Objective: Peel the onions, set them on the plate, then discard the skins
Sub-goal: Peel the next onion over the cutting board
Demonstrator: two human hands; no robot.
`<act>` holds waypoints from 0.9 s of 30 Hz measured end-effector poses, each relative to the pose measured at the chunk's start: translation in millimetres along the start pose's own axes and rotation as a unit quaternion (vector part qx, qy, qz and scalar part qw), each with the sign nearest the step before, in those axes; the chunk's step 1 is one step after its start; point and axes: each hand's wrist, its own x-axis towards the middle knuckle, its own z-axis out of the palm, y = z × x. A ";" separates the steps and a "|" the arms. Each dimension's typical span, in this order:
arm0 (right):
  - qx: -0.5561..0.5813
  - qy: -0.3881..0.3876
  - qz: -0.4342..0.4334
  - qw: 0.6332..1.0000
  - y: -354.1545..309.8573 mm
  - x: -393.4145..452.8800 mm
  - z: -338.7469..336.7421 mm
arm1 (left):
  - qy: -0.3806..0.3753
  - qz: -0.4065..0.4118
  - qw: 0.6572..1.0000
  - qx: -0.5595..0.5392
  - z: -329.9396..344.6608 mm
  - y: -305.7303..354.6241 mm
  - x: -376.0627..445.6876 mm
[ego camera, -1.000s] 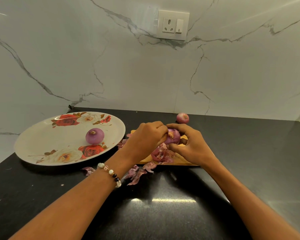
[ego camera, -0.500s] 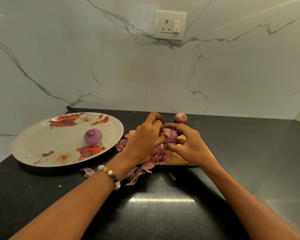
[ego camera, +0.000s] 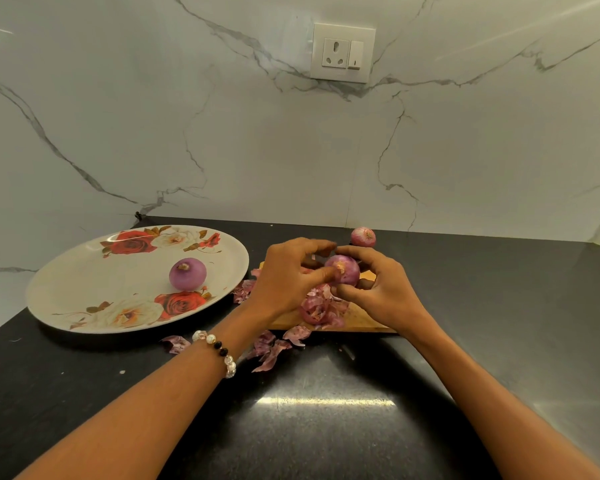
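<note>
Both forearms are bare, with no sleeves in view. The left wrist wears a beaded bracelet of white pearl-like, clear and black round beads [ego camera: 218,350]. The right wrist is bare.

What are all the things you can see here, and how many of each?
Plate: one, white with red and cream roses, left on the counter.
Peeled onion: one, purple, on the plate.
Onion in the hands: one, pink-purple, above the board.
Onion at the back: one, pink and white, on the counter near the wall.
Onion skins: many, pink-purple, on the board and the counter in front of it.
Cutting board: one, wooden, under the hands.
Counter: one, black.
Wall socket: one, white, on the marble wall.
Bracelet: one, pearl and black beads, left wrist.
Left hand: pinches at the onion.
Right hand: holds the onion.
</note>
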 end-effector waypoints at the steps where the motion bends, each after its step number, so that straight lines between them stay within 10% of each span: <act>1: -0.002 -0.004 -0.001 1.000 -0.1 -0.3 -0.1 | -0.013 0.028 0.999 0.019 -0.3 -1.9 0.2; 15: -0.007 -0.027 -0.002 1.000 -2.5 -2.6 -0.6 | 0.040 0.042 0.996 0.061 1.5 -0.6 -2.6; 27: 0.017 0.005 0.020 1.000 -0.8 1.4 -2.3 | 0.098 -0.203 0.963 -0.148 8.1 1.2 -3.5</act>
